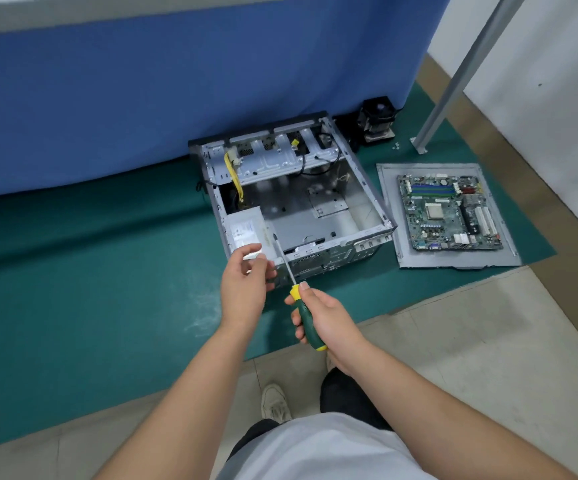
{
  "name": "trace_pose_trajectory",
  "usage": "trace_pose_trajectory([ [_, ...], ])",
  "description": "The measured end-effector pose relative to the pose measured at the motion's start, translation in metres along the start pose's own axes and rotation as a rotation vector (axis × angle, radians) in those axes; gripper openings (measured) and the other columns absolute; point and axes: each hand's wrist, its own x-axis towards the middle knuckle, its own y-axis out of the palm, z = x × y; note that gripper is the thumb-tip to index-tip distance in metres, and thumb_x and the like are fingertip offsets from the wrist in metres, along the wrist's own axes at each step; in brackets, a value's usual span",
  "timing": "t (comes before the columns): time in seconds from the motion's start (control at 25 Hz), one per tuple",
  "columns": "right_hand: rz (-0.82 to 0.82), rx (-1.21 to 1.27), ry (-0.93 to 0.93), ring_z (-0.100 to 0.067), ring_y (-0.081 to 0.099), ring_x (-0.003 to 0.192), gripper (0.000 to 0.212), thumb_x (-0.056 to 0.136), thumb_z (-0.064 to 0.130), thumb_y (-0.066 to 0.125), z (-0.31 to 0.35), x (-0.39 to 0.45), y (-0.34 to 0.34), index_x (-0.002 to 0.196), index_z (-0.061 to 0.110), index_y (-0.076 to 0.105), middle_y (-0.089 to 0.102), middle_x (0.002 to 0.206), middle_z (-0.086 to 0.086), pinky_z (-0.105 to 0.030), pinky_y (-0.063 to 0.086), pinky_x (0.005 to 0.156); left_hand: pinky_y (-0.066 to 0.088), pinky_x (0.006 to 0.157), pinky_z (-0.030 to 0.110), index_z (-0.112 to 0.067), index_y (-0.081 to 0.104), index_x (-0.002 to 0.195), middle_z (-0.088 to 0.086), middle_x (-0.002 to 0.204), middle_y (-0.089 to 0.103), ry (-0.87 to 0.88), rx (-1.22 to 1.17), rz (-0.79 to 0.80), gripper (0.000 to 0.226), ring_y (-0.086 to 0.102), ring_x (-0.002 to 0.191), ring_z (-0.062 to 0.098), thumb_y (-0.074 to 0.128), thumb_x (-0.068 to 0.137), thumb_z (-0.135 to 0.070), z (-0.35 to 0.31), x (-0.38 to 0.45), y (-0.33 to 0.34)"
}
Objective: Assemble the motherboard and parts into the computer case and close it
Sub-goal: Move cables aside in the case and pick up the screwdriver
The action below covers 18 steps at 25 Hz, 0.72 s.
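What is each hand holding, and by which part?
The right hand grips the screwdriver by its green-and-yellow handle. The left hand hovers over the computer case with fingers curled; whether it pinches anything cannot be told.

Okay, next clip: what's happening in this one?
A person crouches over an open computer case on a green mat. The right hand grips a green-and-yellow screwdriver, its shaft angled toward the case's near edge. The left hand hovers there, fingers loosely curled. The motherboard lies outside on the side panel, not yet installed.
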Motion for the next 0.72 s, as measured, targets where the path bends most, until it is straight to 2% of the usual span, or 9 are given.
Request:
trace_pose_trajectory([
  [0.08, -0.07, 0.035, -0.05, -0.015, 0.054, 0.052, 0.041, 0.107, 0.042, 0.048, 0.025, 0.016, -0.023, 0.107, 0.008, 0.07, 0.06, 0.069, -0.004, -0.026, 0.046, 0.05, 0.059, 0.073, 0.037, -0.035, 0.067, 0.104, 0.0, 0.089, 0.074, 0.064, 0.132, 0.004, 0.019, 0.069, 0.078, 0.019, 0.06, 0.098, -0.019, -0.008, 0.02, 0.015],
  [0.16, -0.107, 0.074, -0.088, -0.015, 0.054, 0.053, 0.033, 0.107, 0.032, 0.051, 0.052, 0.036, -0.05, 0.112, 0.004, 0.067, 0.061, 0.073, -0.005, -0.026, 0.046, 0.05, 0.052, 0.072, 0.03, -0.04, 0.066, 0.104, -0.009, 0.095, 0.072, 0.157, 0.296, 0.015, 0.018, 0.065, 0.08, 0.01, 0.062, 0.097, -0.024, -0.013, 0.044, 0.027],
  [0.24, -0.145, 0.07, -0.124, -0.017, 0.056, 0.057, 0.026, 0.104, 0.025, 0.056, 0.085, 0.062, -0.084, 0.113, 0.002, 0.065, 0.063, 0.076, -0.004, -0.03, 0.048, 0.054, 0.05, 0.081, 0.025, -0.04, 0.065, 0.112, -0.018, 0.109, 0.069, 0.248, 0.478, 0.06, 0.02, 0.064, 0.094, 0.003, 0.061, 0.098, -0.026, -0.02, 0.075, 0.041],
  [0.32, -0.229, -0.026, -0.163, -0.019, 0.06, 0.067, 0.021, 0.102, 0.026, 0.06, 0.12, 0.091, -0.12, 0.107, 0.007, 0.067, 0.067, 0.08, -0.002, -0.04, 0.051, 0.065, 0.048, 0.102, 0.035, -0.029, 0.063, 0.127, -0.011, 0.126, 0.064, 0.365, 0.704, 0.09, 0.03, 0.059, 0.116, 0.014, 0.062, 0.098, -0.022, -0.027, 0.112, 0.052],
  [0.4, -0.326, -0.144, -0.169, -0.018, 0.065, 0.074, 0.017, 0.099, 0.032, 0.062, 0.151, 0.123, -0.16, 0.101, 0.017, 0.07, 0.069, 0.084, -0.001, -0.043, 0.053, 0.074, 0.034, 0.118, 0.045, -0.023, 0.056, 0.14, 0.002, 0.145, 0.054, 0.459, 1.0, 0.076, 0.044, 0.043, 0.14, 0.027, 0.063, 0.097, -0.026, -0.032, 0.148, 0.065],
  [0.48, -0.39, -0.203, -0.126, -0.021, 0.064, 0.073, 0.018, 0.098, 0.033, 0.063, 0.17, 0.16, -0.199, 0.099, 0.016, 0.07, 0.068, 0.083, -0.005, -0.043, 0.053, 0.074, 0.011, 0.126, 0.048, -0.033, 0.037, 0.155, 0.003, 0.166, 0.027, 0.403, 1.274, 0.066, 0.06, 0.013, 0.156, 0.028, 0.056, 0.099, -0.045, -0.034, 0.175, 0.077],
  [0.56, -0.407, -0.298, -0.033, -0.03, 0.065, 0.082, 0.024, 0.098, 0.031, 0.063, 0.176, 0.198, -0.228, 0.103, 0.007, 0.067, 0.067, 0.089, -0.014, -0.046, 0.054, 0.079, -0.003, 0.126, 0.049, -0.042, 0.015, 0.16, -0.002, 0.172, 0.005, 0.358, 1.45, 0.047, 0.07, -0.005, 0.158, 0.022, 0.042, 0.098, -0.061, -0.025, 0.187, 0.081],
  [0.64, -0.399, -0.456, 0.091, -0.033, 0.061, 0.094, 0.022, 0.097, 0.029, 0.065, 0.173, 0.234, -0.245, 0.1, 0.007, 0.062, 0.063, 0.099, -0.015, -0.043, 0.054, 0.084, -0.008, 0.126, 0.05, -0.042, 0.01, 0.161, -0.002, 0.172, 0.005, 0.408, 1.547, -0.012, 0.074, -0.003, 0.158, 0.021, 0.034, 0.095, -0.065, -0.014, 0.189, 0.081],
  [0.72, -0.382, -0.634, 0.208, -0.027, 0.059, 0.085, 0.021, 0.096, 0.03, 0.067, 0.163, 0.263, -0.253, 0.092, 0.011, 0.057, 0.061, 0.095, -0.011, -0.033, 0.055, 0.07, -0.006, 0.126, 0.051, -0.041, 0.018, 0.16, -0.001, 0.171, 0.014, 0.456, 1.546, -0.056, 0.072, 0.006, 0.158, 0.021, 0.032, 0.094, -0.063, -0.009, 0.187, 0.082],
])
